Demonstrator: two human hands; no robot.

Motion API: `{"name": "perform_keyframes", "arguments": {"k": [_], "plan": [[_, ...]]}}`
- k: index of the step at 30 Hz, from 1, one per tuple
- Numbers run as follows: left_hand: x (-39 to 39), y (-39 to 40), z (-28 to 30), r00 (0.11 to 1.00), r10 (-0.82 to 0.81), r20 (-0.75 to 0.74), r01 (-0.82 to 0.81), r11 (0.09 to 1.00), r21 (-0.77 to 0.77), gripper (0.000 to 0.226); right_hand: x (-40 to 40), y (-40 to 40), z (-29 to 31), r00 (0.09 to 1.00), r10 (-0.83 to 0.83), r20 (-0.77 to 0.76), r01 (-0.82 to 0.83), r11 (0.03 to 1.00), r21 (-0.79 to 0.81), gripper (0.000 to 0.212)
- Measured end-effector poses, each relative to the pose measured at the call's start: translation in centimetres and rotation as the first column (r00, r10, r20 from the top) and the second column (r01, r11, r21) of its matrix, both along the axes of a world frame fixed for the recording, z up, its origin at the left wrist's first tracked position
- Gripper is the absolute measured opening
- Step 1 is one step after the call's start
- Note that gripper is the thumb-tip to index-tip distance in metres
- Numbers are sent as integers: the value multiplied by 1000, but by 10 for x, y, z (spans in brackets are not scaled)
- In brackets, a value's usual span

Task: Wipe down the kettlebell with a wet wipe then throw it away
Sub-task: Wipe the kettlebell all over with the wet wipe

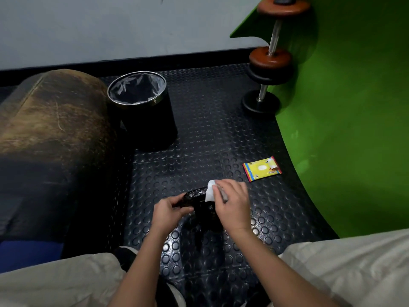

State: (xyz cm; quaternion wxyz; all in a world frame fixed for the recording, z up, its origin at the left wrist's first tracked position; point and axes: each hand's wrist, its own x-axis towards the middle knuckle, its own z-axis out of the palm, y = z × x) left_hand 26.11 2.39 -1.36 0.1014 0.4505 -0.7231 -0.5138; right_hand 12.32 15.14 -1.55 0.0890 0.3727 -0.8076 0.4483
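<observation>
The kettlebell is being kept on the studded rubber floor mat, well in from its edges and directly in front of the seated person, between the knees. Its handle is being presented uppermost, with the long axis of that handle running roughly left to right between the two hands; the dark body below is largely lost against the mat and behind the hands.

The left hand is being curled around the left end of the handle, so the weight is being steadied there. The right hand is being laid over the right end, its fingers bent over a white wet wipe that is being pressed against the handle; how tightly the wipe is being pinched cannot be told through the motion blur. Both hands are touching the kettlebell, so neither is nearer to it.

Wiping is judged to be underway, with disposal not yet done. For that step, the lined waste bin is being left open-topped toward the far left of the mat, beside a brown padded bolster; it is lying ahead and to the left of the wipe-bearing right hand, well apart. A yellow wipes packet is lying near the mat's right edge, by the green wall.
</observation>
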Motion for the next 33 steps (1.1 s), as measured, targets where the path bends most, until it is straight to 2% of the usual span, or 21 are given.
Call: {"name": "perform_keyframes", "arguments": {"k": [2,4,6,10,12,14,17,20,22,25,27,29,30,33], "plan": [[0,0,0,1000,5,-3,-5,1000,-4,49,3,0,-2,993,108,-41,-106,993,52,26],[0,0,0,1000,3,-2,-3,1000,-8,49,-1,5,-5,983,155,-100,-141,981,135,28],[-1,0,0,1000,-3,5,4,1000,-17,49,-10,11,-9,990,91,-105,-69,978,198,29],[1,0,-1,1000,-10,21,11,999,-37,50,-19,11,-5,995,-98,-19,99,943,319,35],[1,-1,-2,1000,-10,24,11,999,-42,50,-13,-2,7,998,-67,11,57,912,406,41],[2,-3,-3,999,-16,31,17,999,-49,49,1,-15,17,999,47,9,-45,886,461,48],[3,-3,-4,999,-33,35,36,997,-70,48,19,-14,13,969,242,-39,-197,864,463,49],[2,-2,-2,999,-45,21,46,997,-67,47,10,7,-2,939,338,-68,-288,878,383,44],[1,-2,-2,999,-39,16,40,997,-60,48,-2,21,-12,950,309,-56,-279,913,297,45],[1,-2,-4,999,-29,18,30,998,-53,50,-7,27,-18,987,148,67,-159,963,215,44],[2,-3,-4,999,-31,17,32,998,-46,50,-5,20,-13,987,6,158,-41,975,218,45],[2,-3,-4,999,-31,14,32,999,-44,50,-4,8,-3,981,-79,178,30,963,266,51],[2,-3,-5,1000,-28,12,29,999,-41,50,-2,2,3,986,-65,156,16,954,299,55],[3,-4,-4,1000,-24,12,24,999,-49,48,10,-9,11,988,135,74,-152,923,352,57]]}}
